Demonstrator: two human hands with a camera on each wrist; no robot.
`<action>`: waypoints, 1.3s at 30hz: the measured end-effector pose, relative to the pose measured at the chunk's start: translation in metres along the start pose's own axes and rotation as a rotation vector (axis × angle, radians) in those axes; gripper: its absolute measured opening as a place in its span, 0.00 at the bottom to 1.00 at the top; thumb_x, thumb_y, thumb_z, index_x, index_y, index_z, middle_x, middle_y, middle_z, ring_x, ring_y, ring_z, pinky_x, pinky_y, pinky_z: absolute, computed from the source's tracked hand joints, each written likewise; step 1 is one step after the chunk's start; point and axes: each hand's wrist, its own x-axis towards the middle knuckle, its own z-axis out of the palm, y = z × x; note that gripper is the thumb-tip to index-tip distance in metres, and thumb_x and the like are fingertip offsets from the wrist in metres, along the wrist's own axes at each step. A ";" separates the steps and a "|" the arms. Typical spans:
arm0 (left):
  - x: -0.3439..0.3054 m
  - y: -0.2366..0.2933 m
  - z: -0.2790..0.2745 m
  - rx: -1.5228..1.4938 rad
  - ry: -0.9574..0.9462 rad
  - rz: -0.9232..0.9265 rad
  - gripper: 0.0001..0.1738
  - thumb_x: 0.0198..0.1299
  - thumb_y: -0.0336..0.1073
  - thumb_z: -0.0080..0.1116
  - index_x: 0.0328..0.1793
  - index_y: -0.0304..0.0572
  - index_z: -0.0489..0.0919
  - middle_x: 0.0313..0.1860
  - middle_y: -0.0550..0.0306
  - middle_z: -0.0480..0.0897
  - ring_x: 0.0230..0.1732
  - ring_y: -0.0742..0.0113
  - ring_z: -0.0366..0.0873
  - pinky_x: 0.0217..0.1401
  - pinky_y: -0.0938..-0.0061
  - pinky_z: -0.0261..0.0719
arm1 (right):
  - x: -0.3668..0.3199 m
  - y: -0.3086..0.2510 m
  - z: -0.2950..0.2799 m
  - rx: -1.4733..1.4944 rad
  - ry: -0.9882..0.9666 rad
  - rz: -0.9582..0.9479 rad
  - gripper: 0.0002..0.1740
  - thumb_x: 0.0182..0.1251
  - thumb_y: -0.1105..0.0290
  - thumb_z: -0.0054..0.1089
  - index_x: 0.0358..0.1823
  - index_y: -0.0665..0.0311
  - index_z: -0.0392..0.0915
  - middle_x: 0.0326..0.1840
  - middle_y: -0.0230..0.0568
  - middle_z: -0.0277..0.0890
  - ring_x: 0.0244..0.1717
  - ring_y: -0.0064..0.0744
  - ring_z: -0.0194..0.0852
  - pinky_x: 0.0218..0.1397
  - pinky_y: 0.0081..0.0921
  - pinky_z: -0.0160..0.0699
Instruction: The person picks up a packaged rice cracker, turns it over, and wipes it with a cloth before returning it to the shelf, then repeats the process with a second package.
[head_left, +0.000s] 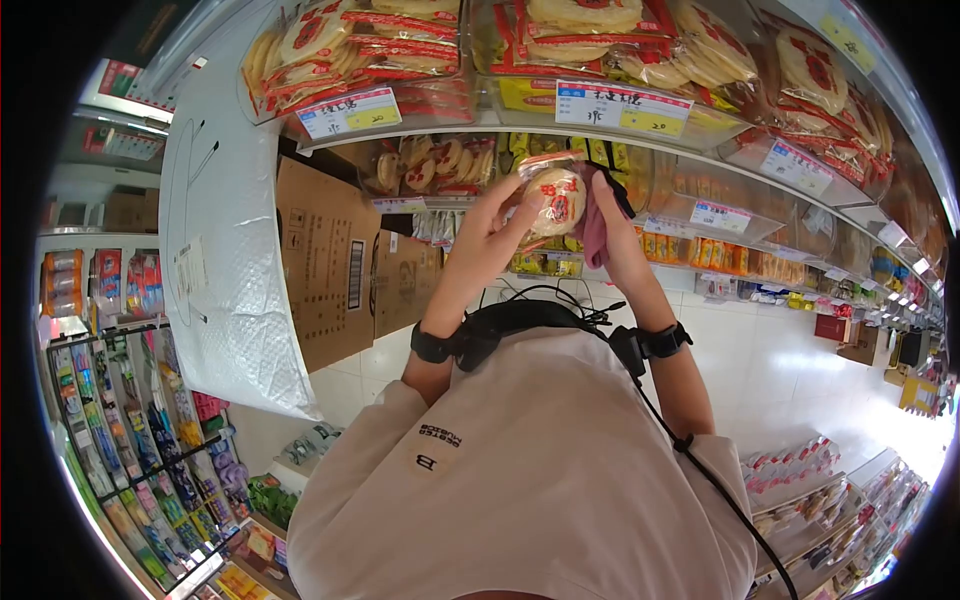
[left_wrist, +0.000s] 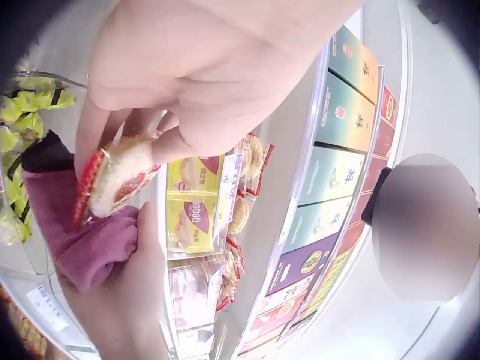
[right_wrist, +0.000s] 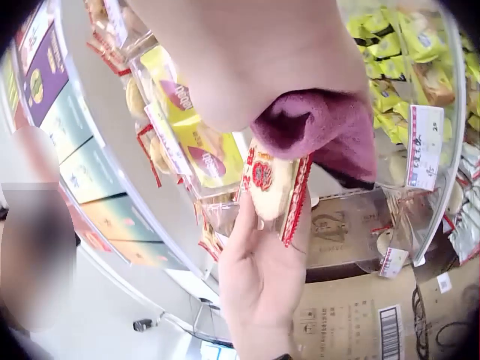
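Observation:
Between both hands, in front of the shelves, is a clear packet (head_left: 556, 203) with a pale round rice cracker inside and red print. My left hand (head_left: 490, 225) grips it by one side, thumb across its face; the right wrist view shows these left fingers (right_wrist: 247, 225) round the packet's edge. A purple cloth (head_left: 596, 236) with a dark part is in my right hand (head_left: 622, 240), pressed up against the packet's other side. The left wrist view has the cloth (left_wrist: 90, 240) bunched right at the packet (left_wrist: 120, 180).
Above, a shelf bin (head_left: 610, 120) carries price tags and more cracker packets (head_left: 350, 45). Yellow packets (right_wrist: 390, 67) fill a lower bin. Cardboard boxes (head_left: 325, 260) stand at the left beside a silvery padded sheet (head_left: 225, 260). Boxed goods (left_wrist: 337, 112) line another shelf.

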 end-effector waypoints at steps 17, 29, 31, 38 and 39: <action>0.005 0.007 -0.011 -0.032 0.039 -0.006 0.23 0.58 0.32 0.73 0.57 0.31 0.78 0.45 0.54 0.83 0.43 0.72 0.83 0.42 0.78 0.84 | -0.025 -0.012 0.010 -0.234 -0.054 -0.065 0.06 0.73 0.66 0.63 0.39 0.58 0.77 0.16 0.20 0.65 0.12 0.12 0.58 0.15 0.18 0.54; 0.003 0.006 -0.008 0.031 0.151 0.083 0.24 0.56 0.31 0.75 0.56 0.35 0.77 0.41 0.60 0.80 0.38 0.77 0.80 0.36 0.81 0.80 | -0.014 -0.012 0.016 -0.128 0.060 -0.224 0.05 0.70 0.67 0.66 0.39 0.58 0.79 0.28 0.22 0.75 0.25 0.10 0.72 0.23 0.14 0.62; 0.000 0.024 -0.008 -0.025 0.062 -0.007 0.24 0.55 0.31 0.75 0.57 0.36 0.77 0.41 0.61 0.80 0.37 0.77 0.80 0.36 0.82 0.79 | -0.013 -0.007 0.010 -0.012 0.011 -0.158 0.05 0.71 0.68 0.65 0.43 0.58 0.80 0.33 0.22 0.77 0.31 0.10 0.73 0.28 0.12 0.64; -0.001 0.030 -0.015 0.017 -0.072 -0.008 0.26 0.56 0.29 0.73 0.60 0.36 0.77 0.42 0.60 0.81 0.39 0.75 0.81 0.40 0.79 0.82 | -0.020 -0.006 0.006 -0.208 -0.107 -0.173 0.06 0.72 0.70 0.63 0.47 0.59 0.78 0.15 0.24 0.68 0.09 0.14 0.58 0.11 0.19 0.49; -0.001 0.029 -0.015 0.028 -0.077 0.007 0.26 0.57 0.29 0.73 0.60 0.35 0.77 0.43 0.59 0.81 0.40 0.74 0.82 0.41 0.79 0.83 | -0.022 -0.008 0.012 -0.227 -0.067 -0.213 0.07 0.72 0.69 0.63 0.47 0.59 0.77 0.14 0.24 0.66 0.08 0.14 0.57 0.10 0.19 0.49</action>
